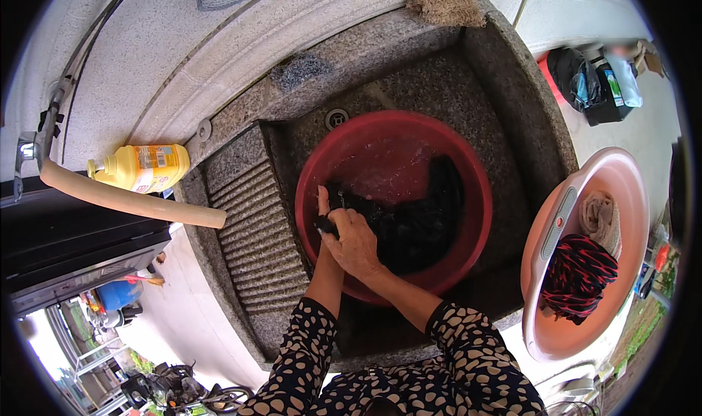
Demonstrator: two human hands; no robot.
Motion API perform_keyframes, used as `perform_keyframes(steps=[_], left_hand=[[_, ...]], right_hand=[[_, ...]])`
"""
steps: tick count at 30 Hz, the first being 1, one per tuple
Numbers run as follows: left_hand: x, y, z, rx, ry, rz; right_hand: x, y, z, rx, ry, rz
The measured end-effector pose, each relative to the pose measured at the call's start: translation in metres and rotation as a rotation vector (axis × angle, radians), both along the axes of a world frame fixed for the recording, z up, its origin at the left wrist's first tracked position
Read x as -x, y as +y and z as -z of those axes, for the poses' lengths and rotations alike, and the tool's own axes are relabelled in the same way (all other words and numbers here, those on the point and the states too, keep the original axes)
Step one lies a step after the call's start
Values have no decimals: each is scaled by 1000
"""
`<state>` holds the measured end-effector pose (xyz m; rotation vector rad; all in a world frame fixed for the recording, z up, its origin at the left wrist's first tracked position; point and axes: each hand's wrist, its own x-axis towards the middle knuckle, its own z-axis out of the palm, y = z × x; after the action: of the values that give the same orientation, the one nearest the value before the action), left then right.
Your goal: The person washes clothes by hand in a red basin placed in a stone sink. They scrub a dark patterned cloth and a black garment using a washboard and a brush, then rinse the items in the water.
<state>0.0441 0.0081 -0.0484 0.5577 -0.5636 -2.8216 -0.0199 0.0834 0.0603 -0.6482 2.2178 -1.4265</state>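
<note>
the dark garment (413,222) lies soaked in a red plastic basin (475,197), which stands inside a grey stone wash sink (512,101) with a ribbed scrubbing slope (256,233) on its left side. judged from its slack, sunken lie, the cloth is soft and limp, heavy with water and likely slippery if soap is in it; it will sag and drip when lifted. the soundest hold appears to be a gathered fistful of fabric near the basin's left edge, where both hands already work, not a single loose edge.

the left hand (324,210) and right hand (356,242) are pressed together at the basin's left rim, both clamped on a bunched fold of the garment, the right lying over the left. the fingers themselves are partly hidden by the cloth.

appearance: black or very dark fabric, wet and glossy, crumpled across the middle and right of the basin, with one strip running up toward the far rim. the water around it looks shallow and faintly pinkish against the red plastic.

nearby: a yellow detergent bottle (142,167) lies on the ledge to the left, just behind a beige hose (124,197). a pink tub (621,175) to the right holds a red-and-black striped cloth (578,277).
</note>
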Motion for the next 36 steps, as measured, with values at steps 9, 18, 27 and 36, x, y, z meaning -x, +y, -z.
perform_keyframes(steps=[9,18,27,36], left_hand=[[53,36,-37,-134,-647,-63],[54,37,-66,261,-783,150],[44,11,-29,-143,-603,-136],[2,16,38,34,-211,-197]], right_hand=[[74,-21,47,-236,271,225],[103,18,85,-360,468,201],[91,11,95,-548,371,-3],[8,5,24,-17,328,-164]])
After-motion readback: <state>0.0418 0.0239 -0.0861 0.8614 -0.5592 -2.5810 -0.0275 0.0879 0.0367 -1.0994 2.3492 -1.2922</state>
